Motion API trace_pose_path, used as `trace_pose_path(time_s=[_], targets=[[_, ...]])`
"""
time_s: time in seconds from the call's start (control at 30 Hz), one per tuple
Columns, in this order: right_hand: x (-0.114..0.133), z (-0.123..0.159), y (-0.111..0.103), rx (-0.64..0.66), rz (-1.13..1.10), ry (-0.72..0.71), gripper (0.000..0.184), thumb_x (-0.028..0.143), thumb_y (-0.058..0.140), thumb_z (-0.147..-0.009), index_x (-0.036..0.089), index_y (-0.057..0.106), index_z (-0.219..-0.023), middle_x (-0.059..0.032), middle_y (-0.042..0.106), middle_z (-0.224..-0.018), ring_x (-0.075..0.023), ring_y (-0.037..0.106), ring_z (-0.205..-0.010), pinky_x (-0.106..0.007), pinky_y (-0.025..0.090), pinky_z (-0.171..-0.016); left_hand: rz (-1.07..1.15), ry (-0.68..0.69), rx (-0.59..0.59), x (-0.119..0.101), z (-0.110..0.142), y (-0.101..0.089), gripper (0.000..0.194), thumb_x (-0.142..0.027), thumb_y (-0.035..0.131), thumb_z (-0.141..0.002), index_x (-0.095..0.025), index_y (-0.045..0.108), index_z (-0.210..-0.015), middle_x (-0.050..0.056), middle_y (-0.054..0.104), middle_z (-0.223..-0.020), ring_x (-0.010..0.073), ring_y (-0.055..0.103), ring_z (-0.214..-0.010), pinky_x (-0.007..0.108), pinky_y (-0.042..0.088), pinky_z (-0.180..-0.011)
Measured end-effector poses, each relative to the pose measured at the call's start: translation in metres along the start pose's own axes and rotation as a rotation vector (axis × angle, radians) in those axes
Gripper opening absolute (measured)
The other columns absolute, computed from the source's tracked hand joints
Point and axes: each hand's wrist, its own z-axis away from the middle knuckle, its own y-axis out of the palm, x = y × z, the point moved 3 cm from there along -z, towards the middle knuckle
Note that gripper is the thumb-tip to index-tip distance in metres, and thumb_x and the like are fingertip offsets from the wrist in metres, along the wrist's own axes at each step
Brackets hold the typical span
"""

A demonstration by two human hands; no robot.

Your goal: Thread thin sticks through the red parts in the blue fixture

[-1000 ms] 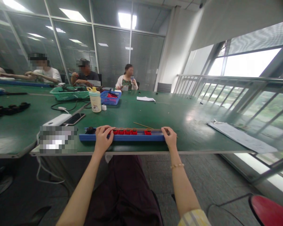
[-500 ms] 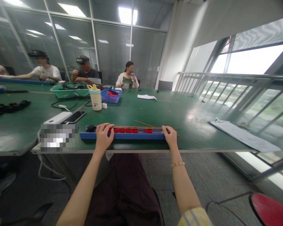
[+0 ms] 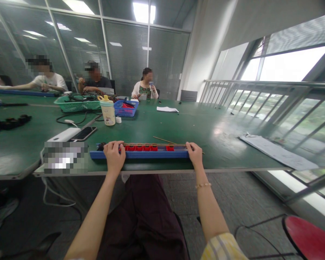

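Note:
A long blue tray (image 3: 151,154) lies along the near edge of the green table (image 3: 200,133). It holds a row of red parts (image 3: 143,148) and a thin rod (image 3: 157,144) running along its length. My left hand (image 3: 113,156) rests on the tray's left part, fingers curled over the red parts near a black piece (image 3: 101,146). My right hand (image 3: 195,154) grips the tray's right end, fingers closed over the rod's end. A second thin stick (image 3: 164,140) lies just behind the tray.
A white power bank (image 3: 61,135), a phone (image 3: 83,133) and cables lie left of the tray. Behind stand a bottle (image 3: 108,112), a blue basket (image 3: 126,110) and a green basket (image 3: 77,104). Three people sit across the table. Papers (image 3: 276,153) lie right; a red stool (image 3: 310,238) stands below.
My left hand has slid a little to the left along the tray. My right hand stays on the tray's right end. The view has shifted slightly.

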Motion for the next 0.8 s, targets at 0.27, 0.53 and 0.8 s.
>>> trace_pose_path(time_s=[0.27, 0.53, 0.8], targets=[[0.0017, 0.0003, -0.0004, 0.005, 0.005, 0.012, 0.050, 0.061, 0.043, -0.093, 0.020, 0.062, -0.070, -0.0060, 0.066, -0.072, -0.0191, 0.057, -0.069, -0.031, 0.043, -0.067, -0.003, -0.010, -0.007, -0.0013, 0.0005, -0.0007, 0.026, -0.031, 0.045, -0.091, -0.021, 0.067, -0.098, 0.011, 0.061, -0.101, 0.0273, 0.050, -0.102, 0.048, 0.039, -0.097], [-0.0008, 0.0004, 0.0009, 0.007, -0.013, 0.022, 0.048, 0.059, 0.045, -0.092, 0.020, 0.062, -0.069, -0.0051, 0.064, -0.070, -0.0188, 0.057, -0.067, -0.031, 0.042, -0.066, 0.006, 0.020, 0.017, -0.0019, -0.0007, -0.0004, 0.026, -0.032, 0.044, -0.092, -0.020, 0.066, -0.097, 0.010, 0.062, -0.100, 0.0259, 0.052, -0.101, 0.044, 0.038, -0.097], [0.0049, -0.0003, -0.0009, 0.025, -0.041, 0.055, 0.049, 0.057, 0.040, -0.095, 0.020, 0.065, -0.074, -0.0038, 0.063, -0.068, -0.0187, 0.058, -0.069, -0.030, 0.043, -0.068, 0.012, 0.036, 0.023, -0.0036, -0.0002, -0.0005, 0.025, -0.033, 0.046, -0.092, -0.020, 0.066, -0.100, 0.010, 0.063, -0.104, 0.0265, 0.052, -0.104, 0.044, 0.037, -0.098]])
